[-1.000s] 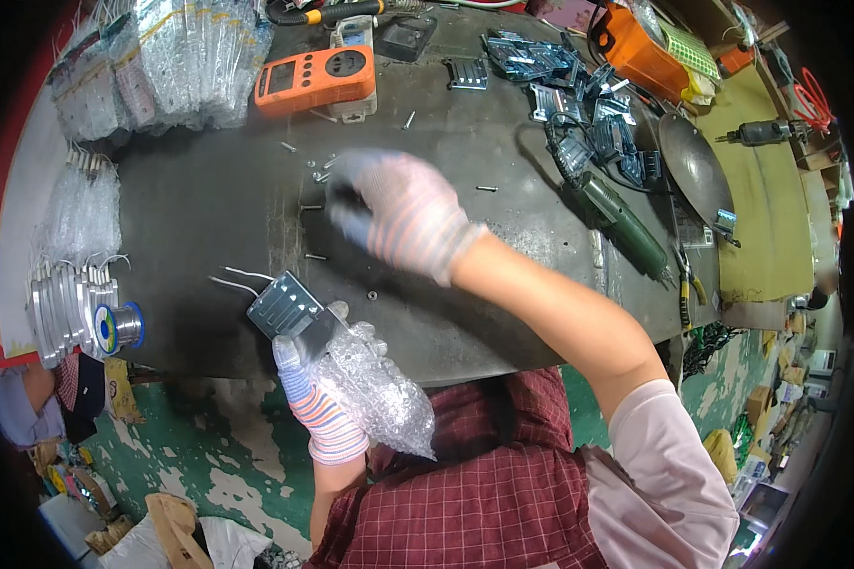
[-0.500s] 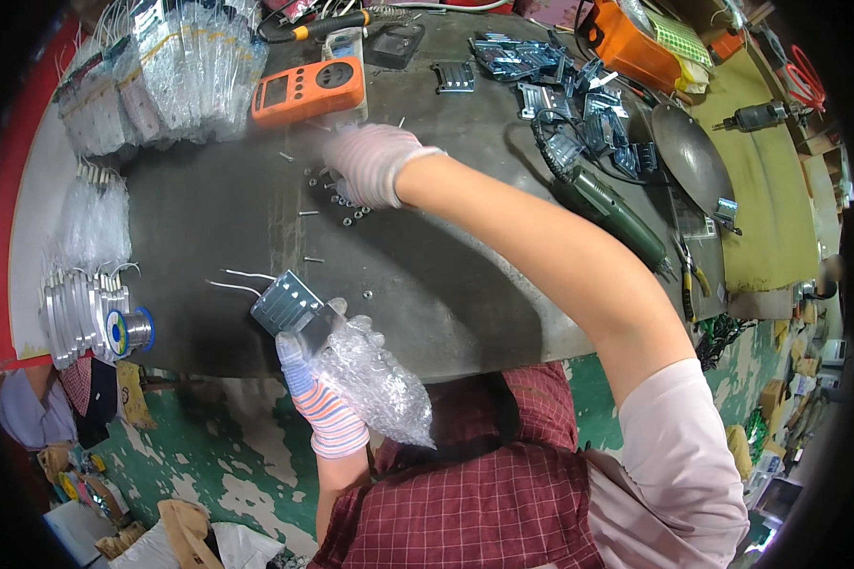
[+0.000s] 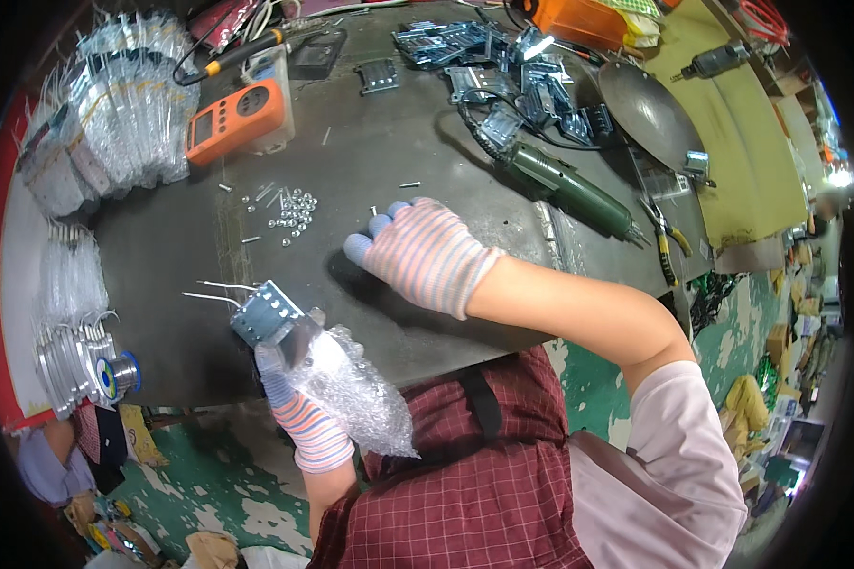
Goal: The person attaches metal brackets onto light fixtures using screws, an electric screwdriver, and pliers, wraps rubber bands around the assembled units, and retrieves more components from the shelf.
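My left hand (image 3: 304,408), in a striped glove, is closed around a metal plate (image 3: 268,315) with slots and two white wires. Clear bubble wrap (image 3: 361,389) covers the part that trails from the plate toward my lap. Over the bench to the right, my right hand (image 3: 432,256), gloved the same way, has its fingers bent with blue tips apart. A small screw (image 3: 373,211) is just beyond those fingertips, and another screw (image 3: 409,185) lies farther off. The underside of the right fingers is hidden. Left of that hand is a pile of small nuts (image 3: 296,211).
An orange multimeter (image 3: 235,121) and bubble-wrapped bundles (image 3: 133,104) are at the far left. A solder spool (image 3: 119,374) stands at the near left. Metal plates (image 3: 446,43), a green power tool (image 3: 569,190), a dark round dish (image 3: 650,114) and pliers (image 3: 669,242) lie on the right.
My right hand has moved right and nearer, away from the nuts, uncovering them. The whole bench appears shifted in view. My left hand still grips the plate, now tilted differently.
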Motion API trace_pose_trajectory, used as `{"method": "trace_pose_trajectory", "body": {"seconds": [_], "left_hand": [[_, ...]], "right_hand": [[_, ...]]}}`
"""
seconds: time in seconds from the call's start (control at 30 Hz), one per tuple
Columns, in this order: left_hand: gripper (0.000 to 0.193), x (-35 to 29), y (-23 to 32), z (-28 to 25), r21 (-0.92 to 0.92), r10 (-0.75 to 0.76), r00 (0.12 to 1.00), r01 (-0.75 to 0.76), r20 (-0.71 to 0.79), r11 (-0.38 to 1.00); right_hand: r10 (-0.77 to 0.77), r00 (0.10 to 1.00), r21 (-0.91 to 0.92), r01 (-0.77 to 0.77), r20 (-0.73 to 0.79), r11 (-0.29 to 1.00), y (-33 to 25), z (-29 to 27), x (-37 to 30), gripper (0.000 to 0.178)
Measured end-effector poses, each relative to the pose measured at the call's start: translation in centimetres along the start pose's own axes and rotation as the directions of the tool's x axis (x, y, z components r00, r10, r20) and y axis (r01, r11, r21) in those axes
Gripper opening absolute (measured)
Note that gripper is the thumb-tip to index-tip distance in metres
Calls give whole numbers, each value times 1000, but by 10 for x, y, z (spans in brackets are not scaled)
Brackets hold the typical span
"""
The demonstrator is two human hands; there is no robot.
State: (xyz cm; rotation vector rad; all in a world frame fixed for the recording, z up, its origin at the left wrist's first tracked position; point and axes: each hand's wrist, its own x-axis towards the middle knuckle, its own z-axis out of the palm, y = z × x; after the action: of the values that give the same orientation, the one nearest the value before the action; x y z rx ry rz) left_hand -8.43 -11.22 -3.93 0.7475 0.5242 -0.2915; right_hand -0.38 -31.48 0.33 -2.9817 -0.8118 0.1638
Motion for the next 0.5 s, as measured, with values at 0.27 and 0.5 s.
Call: {"method": "trace_pose_trajectory", "body": {"seconds": [0.27, 0.5], "left_hand": [[80, -11, -15, 20, 120, -159, 987, 157, 5, 980], [55, -8, -36, 34, 359, -27, 989, -28, 147, 933]], "right_hand": [[152, 963, 971, -203, 221, -125, 36, 18, -34, 20], [245, 933, 882, 129, -262, 453, 2, 1, -67, 18]]}}
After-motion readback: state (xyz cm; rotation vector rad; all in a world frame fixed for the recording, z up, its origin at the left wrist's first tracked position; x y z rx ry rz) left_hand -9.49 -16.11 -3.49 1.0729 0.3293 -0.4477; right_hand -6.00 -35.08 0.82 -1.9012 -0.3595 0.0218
